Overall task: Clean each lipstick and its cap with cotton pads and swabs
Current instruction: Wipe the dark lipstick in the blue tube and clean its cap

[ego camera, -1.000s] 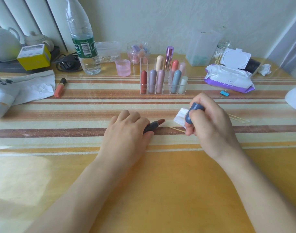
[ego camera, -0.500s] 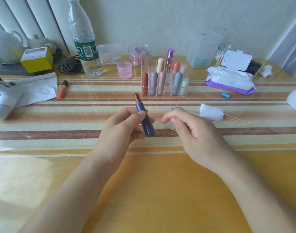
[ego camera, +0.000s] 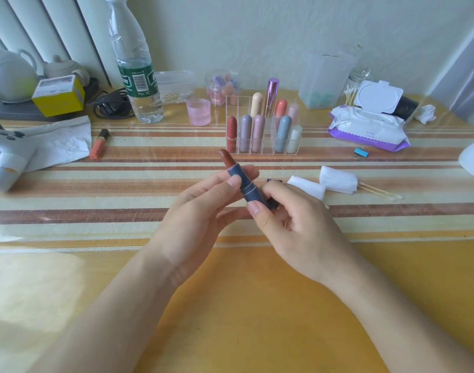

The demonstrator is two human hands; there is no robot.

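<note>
Uncapped lipstick (ego camera: 244, 181) held above the middle of the counter (ego camera: 257, 305).
The left hand (ego camera: 200, 211) pinches the dark blue tube's upper half and the right hand (ego camera: 297, 227) grips its base. Its long axis tilts, with the brown-red tip pointing up, away and leftward. Beyond, toward the right edge, lie folded cotton pads (ego camera: 338, 180) and swabs (ego camera: 378, 191); farther back stands a clear rack (ego camera: 262, 130) of capped lipsticks.
</note>
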